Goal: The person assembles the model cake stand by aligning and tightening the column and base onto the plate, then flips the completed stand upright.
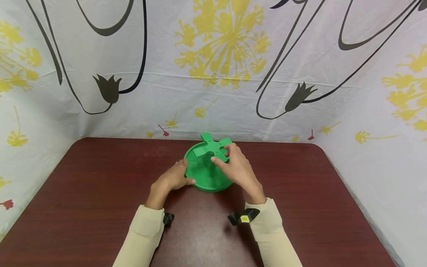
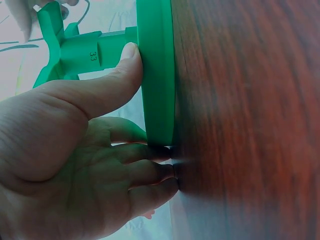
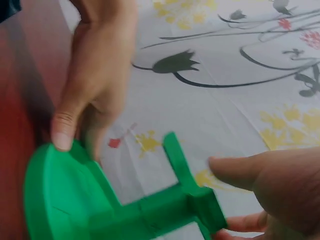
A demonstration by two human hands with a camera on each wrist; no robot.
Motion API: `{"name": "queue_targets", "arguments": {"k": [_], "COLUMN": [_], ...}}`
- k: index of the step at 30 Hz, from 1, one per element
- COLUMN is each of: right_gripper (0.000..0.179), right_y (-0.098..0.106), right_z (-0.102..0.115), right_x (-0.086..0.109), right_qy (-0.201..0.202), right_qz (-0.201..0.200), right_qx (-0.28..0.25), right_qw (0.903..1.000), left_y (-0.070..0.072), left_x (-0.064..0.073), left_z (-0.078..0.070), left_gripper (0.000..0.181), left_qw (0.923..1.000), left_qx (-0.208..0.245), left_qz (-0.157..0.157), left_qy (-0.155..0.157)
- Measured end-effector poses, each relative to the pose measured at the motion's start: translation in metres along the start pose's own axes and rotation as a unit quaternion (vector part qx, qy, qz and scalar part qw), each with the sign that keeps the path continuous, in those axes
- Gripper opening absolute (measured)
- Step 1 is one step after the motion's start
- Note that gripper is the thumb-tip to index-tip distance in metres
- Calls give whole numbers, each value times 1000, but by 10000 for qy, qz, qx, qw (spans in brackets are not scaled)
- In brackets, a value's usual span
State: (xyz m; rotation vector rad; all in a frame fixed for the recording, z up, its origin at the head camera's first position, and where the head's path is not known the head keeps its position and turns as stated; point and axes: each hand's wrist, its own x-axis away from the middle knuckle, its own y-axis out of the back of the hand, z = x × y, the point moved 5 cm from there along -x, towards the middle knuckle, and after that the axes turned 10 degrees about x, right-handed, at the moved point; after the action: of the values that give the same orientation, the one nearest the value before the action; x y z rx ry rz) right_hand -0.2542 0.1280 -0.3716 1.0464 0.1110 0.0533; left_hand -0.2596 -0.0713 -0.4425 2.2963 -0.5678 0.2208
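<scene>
A green stand with a round, rimmed base [image 1: 211, 181] is upright on the table, and a cross-shaped top [image 1: 211, 145] sits on its central post [image 2: 82, 54]. The number 33 shows on the post in the left wrist view. My left hand [image 1: 171, 178] holds the left edge of the base, thumb on its upper face and fingers along the outer side. At the cross's right side is my right hand [image 1: 238, 166]; its fingers touch one arm, while the thumb [image 3: 235, 170] stands apart from the cross in the right wrist view.
The dark red-brown table [image 1: 100, 193] reaches out on both sides. A white cloth [image 1: 140, 111] with yellow and grey flower prints hangs behind and beside it, close to the stand at the back edge. Black wrist cameras [image 1: 168, 219] sit on both sleeves.
</scene>
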Motion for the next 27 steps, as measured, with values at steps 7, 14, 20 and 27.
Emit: {"name": "queue_targets", "arguments": {"k": [7, 14, 20, 27], "right_gripper": [52, 55, 57, 45], "right_y": [9, -9, -5, -8], "right_z": [-24, -38, -32, -40], "right_x": [-12, -26, -24, -27], "right_qy": [225, 938, 839, 609], "right_qz": [-496, -195, -378, -684], "right_qx": [-1280, -2501, -2526, -2019], "right_qw": [9903, 9635, 9632, 9751], "left_y": [1, 0, 1, 1], "left_x": [1, 1, 0, -1], "left_z": [0, 0, -1, -1], "left_gripper": [88, 89, 88, 89], "left_qw": [10000, 10000, 10000, 10000], "left_qx": [-23, 5, 11, 20], "left_qz": [-22, 10, 38, 26], "left_qy": [-21, -8, 15, 29]}}
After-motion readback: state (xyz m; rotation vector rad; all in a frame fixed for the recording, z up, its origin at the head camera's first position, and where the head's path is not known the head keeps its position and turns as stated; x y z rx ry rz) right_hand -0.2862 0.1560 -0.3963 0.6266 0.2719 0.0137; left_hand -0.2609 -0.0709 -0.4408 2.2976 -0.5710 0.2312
